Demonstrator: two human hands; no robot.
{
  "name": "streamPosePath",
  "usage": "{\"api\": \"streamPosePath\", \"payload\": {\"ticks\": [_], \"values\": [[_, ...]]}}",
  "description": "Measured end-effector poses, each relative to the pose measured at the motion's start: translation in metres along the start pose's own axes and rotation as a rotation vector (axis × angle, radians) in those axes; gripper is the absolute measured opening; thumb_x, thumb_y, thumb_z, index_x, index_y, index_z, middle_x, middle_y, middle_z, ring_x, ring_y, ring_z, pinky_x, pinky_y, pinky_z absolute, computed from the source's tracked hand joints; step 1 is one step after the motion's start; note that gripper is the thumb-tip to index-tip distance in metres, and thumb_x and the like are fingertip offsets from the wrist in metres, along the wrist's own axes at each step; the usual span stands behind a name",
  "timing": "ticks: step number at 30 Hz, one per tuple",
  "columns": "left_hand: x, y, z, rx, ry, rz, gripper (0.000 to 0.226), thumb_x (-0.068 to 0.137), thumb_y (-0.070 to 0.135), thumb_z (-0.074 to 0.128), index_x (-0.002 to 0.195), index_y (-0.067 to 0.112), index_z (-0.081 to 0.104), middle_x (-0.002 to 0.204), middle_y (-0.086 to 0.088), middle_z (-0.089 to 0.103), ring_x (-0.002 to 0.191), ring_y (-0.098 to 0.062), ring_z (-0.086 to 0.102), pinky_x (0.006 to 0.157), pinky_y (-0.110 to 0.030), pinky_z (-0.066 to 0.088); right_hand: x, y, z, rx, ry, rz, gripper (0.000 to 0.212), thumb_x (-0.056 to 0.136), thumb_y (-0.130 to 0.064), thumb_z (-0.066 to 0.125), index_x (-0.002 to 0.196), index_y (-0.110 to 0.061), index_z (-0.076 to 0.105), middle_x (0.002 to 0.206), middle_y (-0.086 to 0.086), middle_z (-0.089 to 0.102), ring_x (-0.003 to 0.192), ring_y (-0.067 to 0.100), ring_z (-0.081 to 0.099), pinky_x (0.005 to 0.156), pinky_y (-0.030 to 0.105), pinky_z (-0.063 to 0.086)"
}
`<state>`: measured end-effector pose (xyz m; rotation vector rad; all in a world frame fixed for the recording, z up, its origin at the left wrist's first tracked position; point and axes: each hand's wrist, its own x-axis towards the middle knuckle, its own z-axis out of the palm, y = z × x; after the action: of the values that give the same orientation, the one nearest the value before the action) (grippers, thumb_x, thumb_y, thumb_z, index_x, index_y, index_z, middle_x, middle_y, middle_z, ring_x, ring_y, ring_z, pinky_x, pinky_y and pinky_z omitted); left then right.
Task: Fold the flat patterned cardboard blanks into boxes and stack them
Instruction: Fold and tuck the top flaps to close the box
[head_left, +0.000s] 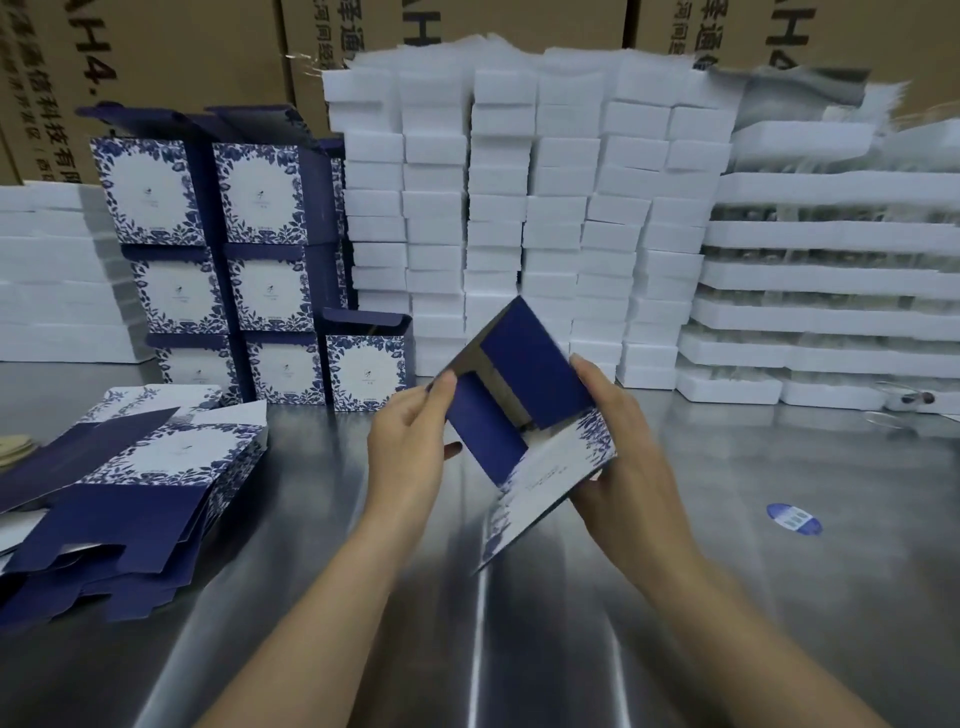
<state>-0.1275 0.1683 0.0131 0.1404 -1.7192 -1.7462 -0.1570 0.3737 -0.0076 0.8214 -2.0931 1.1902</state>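
Both hands hold one blue-and-white floral cardboard blank (540, 467) above the steel table, tilted, with its dark blue end flaps (530, 364) pointing up and away. My left hand (410, 441) pinches the left flap edge. My right hand (618, 457) grips the right side, thumb on a flap and fingers underneath. A pile of flat blanks (135, 493) lies at the left. Behind it, folded boxes (260, 249) stand stacked three high in two columns, with one more box (366, 371) at the right of the bottom row, their top flaps open.
The steel table (322, 519) carries tall stacks of white foam blocks (519, 218) along the back and white foam trays (821, 291) at the right. Brown shipping cartons (171, 47) stand behind. A blue oval sticker (794, 518) lies at the right.
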Motion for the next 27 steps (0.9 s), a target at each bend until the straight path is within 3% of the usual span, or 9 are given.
{"api": "streamPosePath", "payload": {"ticks": [3, 5, 8, 12, 14, 16, 18, 22, 27], "values": [[-0.002, 0.011, 0.004, -0.149, -0.05, -0.028, 0.058, 0.111, 0.047, 0.044, 0.06, 0.03, 0.066, 0.074, 0.016, 0.069, 0.069, -0.001, 0.068, 0.062, -0.026, 0.055, 0.003, -0.005, 0.001, -0.053, 0.079, 0.041, 0.089, 0.091, -0.033, 0.081, 0.157, -0.058, 0.027, 0.138, -0.021, 0.052, 0.114, 0.009, 0.059, 0.098, 0.049, 0.053], [-0.003, 0.013, 0.005, -0.188, -0.054, -0.002, 0.055, 0.111, 0.056, 0.035, 0.078, 0.04, 0.076, 0.095, 0.016, 0.078, 0.085, -0.003, 0.074, 0.067, -0.026, 0.058, 0.006, -0.006, -0.002, -0.039, 0.124, 0.077, 0.084, 0.092, -0.047, 0.077, 0.155, -0.064, 0.025, 0.127, -0.027, 0.054, 0.107, 0.004, 0.059, 0.093, 0.05, 0.054], [-0.009, 0.014, 0.006, -0.165, -0.135, 0.072, 0.049, 0.102, 0.069, 0.026, 0.107, 0.058, 0.073, 0.121, 0.017, 0.076, 0.111, -0.004, 0.071, 0.077, -0.024, 0.058, 0.007, -0.003, -0.005, -0.061, 0.126, 0.113, 0.076, 0.094, -0.06, 0.069, 0.154, -0.067, 0.024, 0.116, -0.025, 0.054, 0.099, 0.003, 0.059, 0.087, 0.044, 0.055], [-0.019, 0.013, 0.011, -0.053, -0.226, 0.145, 0.045, 0.096, 0.08, 0.031, 0.115, 0.065, 0.069, 0.127, 0.029, 0.07, 0.117, 0.008, 0.064, 0.089, -0.02, 0.054, 0.009, 0.002, -0.004, 0.063, 0.095, 0.171, 0.05, 0.097, -0.054, 0.068, 0.143, -0.057, 0.046, 0.11, -0.019, 0.058, 0.096, 0.005, 0.061, 0.079, 0.032, 0.054], [-0.021, 0.007, 0.011, 0.004, -0.207, 0.169, 0.043, 0.09, 0.085, 0.04, 0.11, 0.063, 0.071, 0.123, 0.029, 0.07, 0.117, 0.008, 0.062, 0.099, -0.029, 0.055, 0.009, 0.004, -0.004, 0.151, 0.088, 0.232, 0.027, 0.102, -0.053, 0.062, 0.129, -0.05, 0.059, 0.107, -0.016, 0.06, 0.094, 0.006, 0.063, 0.081, 0.033, 0.054], [-0.02, -0.002, 0.01, 0.082, -0.154, 0.168, 0.045, 0.088, 0.083, 0.046, 0.104, 0.051, 0.073, 0.115, 0.025, 0.067, 0.114, 0.002, 0.062, 0.105, -0.044, 0.052, 0.007, 0.006, -0.002, 0.212, 0.08, 0.282, 0.018, 0.106, -0.055, 0.053, 0.114, -0.045, 0.066, 0.106, -0.013, 0.062, 0.093, 0.004, 0.062, 0.082, 0.031, 0.05], [-0.018, -0.008, 0.011, 0.158, -0.12, 0.173, 0.038, 0.087, 0.079, 0.05, 0.099, 0.05, 0.071, 0.111, 0.027, 0.062, 0.107, 0.005, 0.061, 0.102, -0.038, 0.052, 0.005, 0.005, -0.001, 0.238, 0.079, 0.303, 0.021, 0.107, -0.055, 0.051, 0.107, -0.042, 0.067, 0.106, -0.01, 0.062, 0.094, 0.003, 0.062, 0.081, 0.026, 0.047], [-0.017, -0.011, 0.011, 0.202, -0.091, 0.215, 0.034, 0.09, 0.075, 0.051, 0.094, 0.047, 0.07, 0.108, 0.021, 0.062, 0.101, 0.004, 0.061, 0.084, -0.008, 0.041, 0.005, 0.001, 0.0, 0.211, 0.11, 0.277, 0.023, 0.106, -0.056, 0.053, 0.096, -0.039, 0.064, 0.104, -0.017, 0.059, 0.098, 0.002, 0.062, 0.077, 0.016, 0.045], [-0.022, -0.013, 0.017, 0.163, -0.061, 0.237, 0.044, 0.093, 0.067, 0.052, 0.096, 0.029, 0.073, 0.109, 0.006, 0.065, 0.103, -0.005, 0.062, 0.089, -0.017, 0.045, 0.006, -0.004, 0.0, 0.258, 0.203, 0.242, 0.018, 0.1, -0.044, 0.062, 0.088, -0.031, 0.062, 0.113, -0.023, 0.06, 0.108, 0.011, 0.063, 0.092, 0.038, 0.053]]}}
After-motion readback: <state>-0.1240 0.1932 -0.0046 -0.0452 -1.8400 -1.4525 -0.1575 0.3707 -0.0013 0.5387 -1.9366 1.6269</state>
